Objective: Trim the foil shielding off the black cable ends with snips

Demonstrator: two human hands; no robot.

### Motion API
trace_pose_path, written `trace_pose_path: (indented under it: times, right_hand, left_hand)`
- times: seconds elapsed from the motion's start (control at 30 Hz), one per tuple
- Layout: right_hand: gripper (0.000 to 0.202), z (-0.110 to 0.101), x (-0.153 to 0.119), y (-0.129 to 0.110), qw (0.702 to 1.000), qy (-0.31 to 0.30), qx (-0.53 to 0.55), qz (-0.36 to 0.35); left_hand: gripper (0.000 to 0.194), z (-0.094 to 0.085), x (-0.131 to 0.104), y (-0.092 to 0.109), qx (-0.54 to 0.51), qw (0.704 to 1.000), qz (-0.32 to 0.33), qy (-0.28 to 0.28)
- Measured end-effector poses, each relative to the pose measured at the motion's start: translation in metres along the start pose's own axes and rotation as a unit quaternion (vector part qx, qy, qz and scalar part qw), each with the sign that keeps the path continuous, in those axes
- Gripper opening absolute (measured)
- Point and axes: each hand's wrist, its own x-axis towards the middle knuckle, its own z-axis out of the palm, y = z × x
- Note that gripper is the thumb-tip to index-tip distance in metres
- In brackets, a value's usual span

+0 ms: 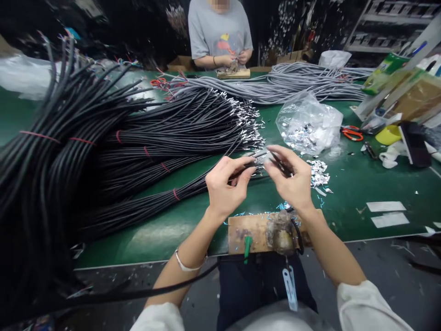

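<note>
My left hand (229,184) is closed on the end of a black cable, thumb and fingers pinched near its stripped tip. Just to its right, my right hand (289,177) is closed round a dark, slim tool that looks like tweezers, its tips close to the cable end. Left of both hands lie bundles of black cables (172,133) tied with red bands, with silvery ends towards the middle. Below my hands a wooden block (248,227) carries a grimy metal fixture (282,230). Small foil scraps (319,172) lie right of my right hand.
A clear bag of scraps (310,124), orange-handled scissors (352,133), a yellow roll (388,134) and a dark phone (415,143) lie to the right. Grey cables (292,85) cross the far side of the green table (347,207). A person in a grey shirt (220,34) works opposite.
</note>
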Motion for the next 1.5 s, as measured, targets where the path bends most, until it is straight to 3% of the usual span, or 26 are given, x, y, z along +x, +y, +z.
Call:
trace_pose_path:
  times: [0.07,0.4,1.1,1.27,1.37,1.5]
  right_hand:
    - [0.034,0.0,-0.001,-0.005,1.0,-0.019,0.016,0.005]
    - [0.024,-0.001,-0.002,-0.009,0.998,-0.052,-0.02,-0.015]
    - [0.02,0.005,-0.005,-0.008,0.999,-0.046,-0.028,-0.006]
    - [0.02,0.004,-0.005,-0.008,0.998,-0.038,-0.037,-0.016]
    - [0.018,-0.001,-0.002,-0.009,0.998,-0.05,-0.03,-0.023]
    - [0.022,-0.007,0.0,-0.01,0.998,-0.049,0.01,-0.025]
  left_hand:
    - [0.01,0.0,0.0,0.0,-0.004,1.0,0.001,0.021]
    - [0.005,0.002,0.001,-0.002,0.025,0.998,0.001,0.061]
    - [0.006,0.004,-0.002,-0.004,0.097,0.99,0.061,0.083]
    - [0.011,0.002,0.001,-0.005,0.059,0.998,0.024,0.028]
    - [0.025,-0.003,0.004,-0.007,-0.035,0.997,-0.049,-0.055]
    - [0.041,-0.012,0.01,-0.008,-0.17,0.963,-0.13,-0.167]
